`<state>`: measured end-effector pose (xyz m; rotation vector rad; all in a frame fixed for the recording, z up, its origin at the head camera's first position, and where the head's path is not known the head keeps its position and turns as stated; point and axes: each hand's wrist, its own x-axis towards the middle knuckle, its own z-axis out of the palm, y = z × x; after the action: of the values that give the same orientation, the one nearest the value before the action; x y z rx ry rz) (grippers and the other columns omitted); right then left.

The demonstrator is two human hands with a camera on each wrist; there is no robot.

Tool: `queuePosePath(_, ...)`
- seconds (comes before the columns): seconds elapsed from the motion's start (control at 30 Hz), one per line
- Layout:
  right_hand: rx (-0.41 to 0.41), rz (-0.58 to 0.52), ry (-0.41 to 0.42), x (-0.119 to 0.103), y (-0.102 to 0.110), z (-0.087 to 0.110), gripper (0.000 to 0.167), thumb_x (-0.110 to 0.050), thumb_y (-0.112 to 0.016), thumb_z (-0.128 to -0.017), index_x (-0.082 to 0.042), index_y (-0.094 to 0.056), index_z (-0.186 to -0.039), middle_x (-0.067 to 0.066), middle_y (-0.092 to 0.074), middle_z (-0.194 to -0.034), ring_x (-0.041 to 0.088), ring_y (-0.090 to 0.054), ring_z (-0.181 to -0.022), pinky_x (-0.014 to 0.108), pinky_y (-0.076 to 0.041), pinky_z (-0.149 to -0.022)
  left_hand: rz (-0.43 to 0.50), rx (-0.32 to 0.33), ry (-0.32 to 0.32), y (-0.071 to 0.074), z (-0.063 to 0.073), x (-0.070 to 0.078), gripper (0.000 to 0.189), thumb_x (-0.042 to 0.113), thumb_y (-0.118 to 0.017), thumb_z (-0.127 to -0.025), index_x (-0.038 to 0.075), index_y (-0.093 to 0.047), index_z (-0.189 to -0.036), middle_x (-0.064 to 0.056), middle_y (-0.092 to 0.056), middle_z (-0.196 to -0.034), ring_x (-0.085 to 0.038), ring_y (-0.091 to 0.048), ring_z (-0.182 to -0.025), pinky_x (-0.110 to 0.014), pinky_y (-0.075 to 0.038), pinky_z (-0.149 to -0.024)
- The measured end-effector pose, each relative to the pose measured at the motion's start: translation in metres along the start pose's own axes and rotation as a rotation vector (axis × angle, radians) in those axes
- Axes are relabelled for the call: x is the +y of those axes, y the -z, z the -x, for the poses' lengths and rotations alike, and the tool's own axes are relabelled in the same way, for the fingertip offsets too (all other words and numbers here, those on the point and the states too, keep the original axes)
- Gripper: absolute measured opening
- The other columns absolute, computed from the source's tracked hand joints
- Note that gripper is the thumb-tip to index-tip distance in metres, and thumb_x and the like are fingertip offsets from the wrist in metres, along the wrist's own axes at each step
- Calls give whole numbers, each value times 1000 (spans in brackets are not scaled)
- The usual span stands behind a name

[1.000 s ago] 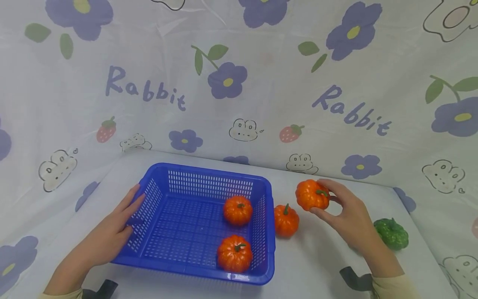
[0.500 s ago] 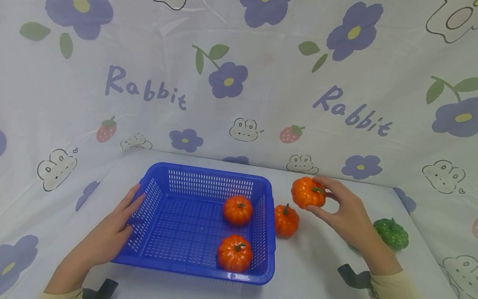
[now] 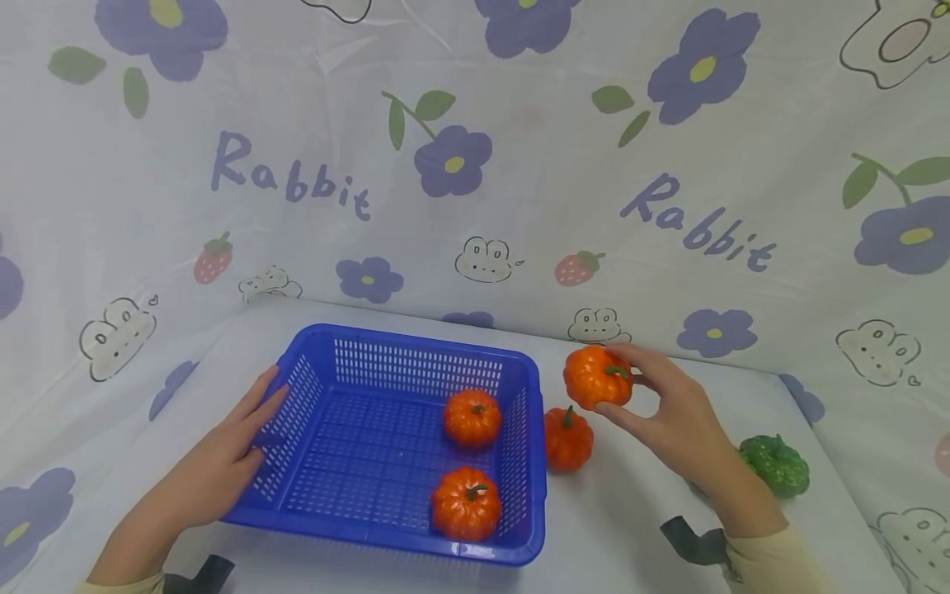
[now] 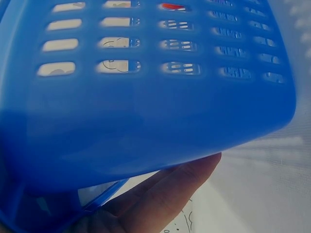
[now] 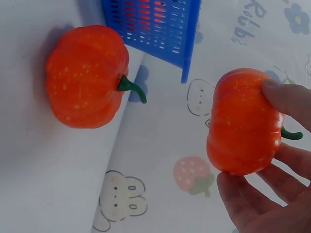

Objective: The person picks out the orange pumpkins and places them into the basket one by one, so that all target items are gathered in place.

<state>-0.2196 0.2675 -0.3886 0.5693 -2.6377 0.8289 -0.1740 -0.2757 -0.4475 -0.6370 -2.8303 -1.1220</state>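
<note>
Right fingers (image 3: 653,365) gripped the held pumpkin (image 3: 594,378), thumb on one side, fingertips on the other, green stem toward my palm. It hung off the table (image 3: 609,528), right of the frame's centre, just outside the right wall of the blue basket (image 3: 356,454).

Left fingers (image 3: 248,404) lay fairly straight against the basket's left end, centre left of frame, touching but not clenched.

Trouble spots, as I judged them:

- Slip. Skin looked glossy and only the tips bore on it; a loosened pinch could let the pumpkin twist out.
- Knock. The loose pumpkin (image 3: 569,441) stood on the table beneath my load, close by the basket wall; whether touching, I couldn't tell. Dipping too low could tip or roll it.
- Rim catch. Coming left without enough height could hit the rim and skid the basket, my left fingers being a light brace.
- Collision inside. The far pumpkin (image 3: 472,418) and near pumpkin (image 3: 467,505) both sat toward the basket's right side; a drop there could bounce or shift them.
- Drag. The green pumpkin (image 3: 775,466), lower right, sat near my right forearm (image 3: 742,495); a wide swing might nudge it.
</note>
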Motion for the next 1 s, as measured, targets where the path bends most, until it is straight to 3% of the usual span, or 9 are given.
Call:
queuePosePath(0.13, -6, 1, 17, -6, -2, -5, 75, -14, -94, -86, -13, -60, -153, 8, -64, -149, 31, -63, -132, 32, -58, -102, -4, 2, 1, 1, 1, 0, 72, -14, -50, -98, -8, -30, -167, -19, -4, -181, -52, -16, -160, -9, -5, -118)
queuePosePath(0.23, -5, -5, 34, -9, -5, -9, 75, -12, -94, -86, -13, -60, -153, 8, -64, -148, 30, -63, -131, 53, -60, -99, -8, -3, 16, 3, 1, 1, 73, -13, -50, -98, -6, -29, -167, -18, -4, -181, -51, -16, -161, -17, -8, -124)
queuePosePath(0.43, -4, -13, 84, -15, -8, -15, 75, -10, -94, -85, -11, -60, -153, 9, -64, -148, 30, -64, -129, 55, -61, -98, 7, -14, 44, 5, -1, 1, 74, -14, -50, -98, -5, -28, -168, -16, -2, -181, -49, -12, -162, -45, -13, -129)
queuePosePath(0.7, -37, -34, 75, -25, -9, -19, 75, -10, -93, -86, -9, -60, -152, 12, -64, -147, 33, -64, -130, 56, -61, -99, -8, -19, 63, 1, -1, 3, 74, -12, -51, -98, -4, -30, -168, -15, -4, -182, -49, -15, -162, -65, -23, -123)
queuePosePath(0.83, -49, -47, 79, -29, -11, -22, 74, -11, -92, -87, -7, -59, -153, 13, -63, -149, 34, -63, -131, 56, -60, -100, -10, -18, 61, 2, -1, 4, 74, -13, -51, -98, -4, -30, -168, -16, -3, -181, -49, -15, -162, -66, -22, -123)
queuePosePath(1.0, -54, -62, 76, -30, -14, -21, 74, -11, -92, -87, -7, -59, -153, 12, -62, -151, 33, -63, -131, 56, -59, -101, -8, -20, 60, 3, -1, 6, 73, -13, -51, -98, -5, -30, -168, -16, -4, -181, -49, -15, -162, -56, -18, -127)
